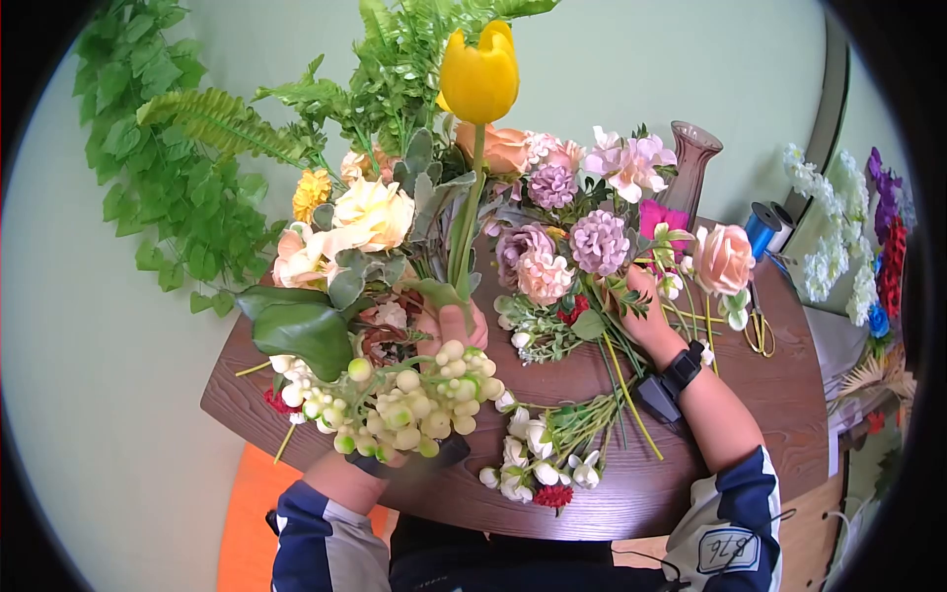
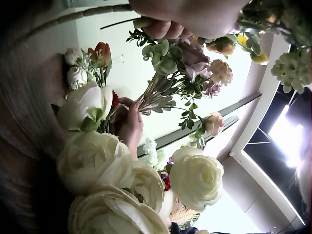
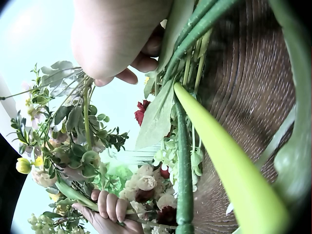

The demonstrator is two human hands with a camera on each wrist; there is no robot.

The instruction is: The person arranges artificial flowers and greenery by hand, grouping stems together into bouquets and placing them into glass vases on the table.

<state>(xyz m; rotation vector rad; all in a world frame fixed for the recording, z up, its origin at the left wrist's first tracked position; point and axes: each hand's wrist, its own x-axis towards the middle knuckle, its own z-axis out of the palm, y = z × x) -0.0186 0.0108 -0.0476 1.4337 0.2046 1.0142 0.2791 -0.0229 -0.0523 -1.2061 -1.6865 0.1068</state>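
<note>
My left hand (image 1: 459,326) grips the stems of a large bouquet of artificial flowers. In it are a yellow tulip (image 1: 480,74), cream roses (image 1: 373,214) and green fern fronds (image 1: 375,74). Curled fingers (image 3: 109,207) wrap those stems in the right wrist view. To the right, my right hand (image 1: 646,311) pinches the gathered stems of a smaller bunch, best seen in the left wrist view (image 2: 130,124). That bunch carries mauve blooms (image 1: 599,243), pale pink blossoms (image 1: 629,166) and leafy sprigs. A peach rose (image 1: 723,259) is beside the right hand.
White flowers (image 1: 533,439) with green stems lie at the table's front, near pale berries (image 1: 409,400). A glass vase (image 1: 693,168), ribbon spools (image 1: 762,230) and scissors (image 1: 759,331) stand or lie at the right. Ivy (image 1: 148,128) hangs on the left wall.
</note>
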